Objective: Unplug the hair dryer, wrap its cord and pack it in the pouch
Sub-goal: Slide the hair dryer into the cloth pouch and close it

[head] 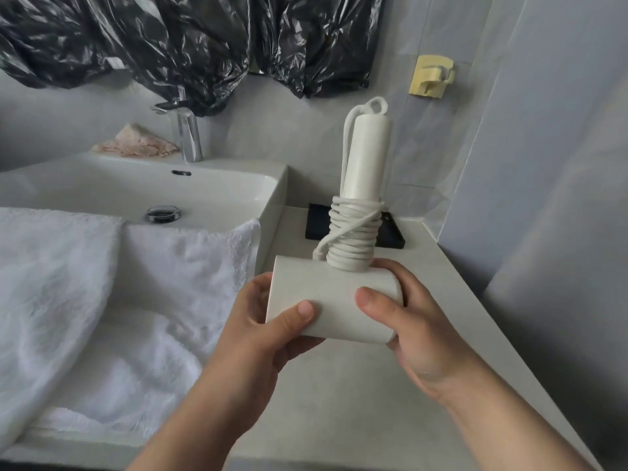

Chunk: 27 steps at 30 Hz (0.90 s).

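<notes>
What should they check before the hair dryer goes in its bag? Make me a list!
1. Cord wrapped: ok. The cord coils round the handle.
2. Unplugged: ok. No cord leads away from the dryer.
3. Cord end tucked in: cannot tell. One strand crosses the coils slantwise, and its end is not clear.
4. Firm hold: ok. The left hand and right hand grip the dryer's two ends.
5. Bag ready: cannot tell. A black thing lies on the counter behind the dryer, mostly hidden.
</notes>
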Tool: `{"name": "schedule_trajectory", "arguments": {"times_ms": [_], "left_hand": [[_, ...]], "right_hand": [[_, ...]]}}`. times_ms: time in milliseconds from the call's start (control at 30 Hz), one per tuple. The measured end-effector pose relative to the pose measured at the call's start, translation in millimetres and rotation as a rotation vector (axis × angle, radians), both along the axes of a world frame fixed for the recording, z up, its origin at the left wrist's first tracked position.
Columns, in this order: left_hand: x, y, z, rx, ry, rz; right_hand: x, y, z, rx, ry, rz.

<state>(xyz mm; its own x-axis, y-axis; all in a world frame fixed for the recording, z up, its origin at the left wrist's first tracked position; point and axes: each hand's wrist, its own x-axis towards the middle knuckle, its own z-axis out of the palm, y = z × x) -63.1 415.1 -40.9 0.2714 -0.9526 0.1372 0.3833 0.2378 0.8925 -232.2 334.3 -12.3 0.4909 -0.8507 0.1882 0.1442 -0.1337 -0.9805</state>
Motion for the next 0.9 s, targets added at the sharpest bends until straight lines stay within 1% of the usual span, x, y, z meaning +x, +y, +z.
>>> {"name": "schedule_trajectory", "arguments": {"times_ms": [100,233,300,400,567,700,800,900], "left_hand": [[23.1,-40.1,6.1,0.049,-0.077,0.031],[53.9,-85.8,45.7,0.112,-0.219,0.063],[63.8,-105.4,74.1,0.138,-0.303,0.047],[70.7,-122.3,119.5,0.166,-0.361,0.024],[71.0,-124.3,217.4,0.201,-0.391,0.003],[71.7,-116.6,285.9,0.246,-0.448,0.062],[73.2,-106.2,315.7,0.270,-0.545,0.134],[77.0,-88.5,329.4,0.283,-0.648,0.213]], "right_hand": [[11.8,-48.1,-0.1,0.022,-0.067,0.022],[27.8,-94.6,18.0,0.094,-0.050,0.034],[36.8,-109.5,38.0,0.127,-0.042,0.037],[46.2,-123.2,84.6,0.158,-0.025,0.080],[57.5,-131.5,179.9,0.200,0.034,0.152],[64.8,-128.2,241.0,0.237,0.043,0.155],[68.7,-121.2,270.6,0.241,0.039,0.152],[72.7,-112.1,285.5,0.238,0.036,0.183]]}}
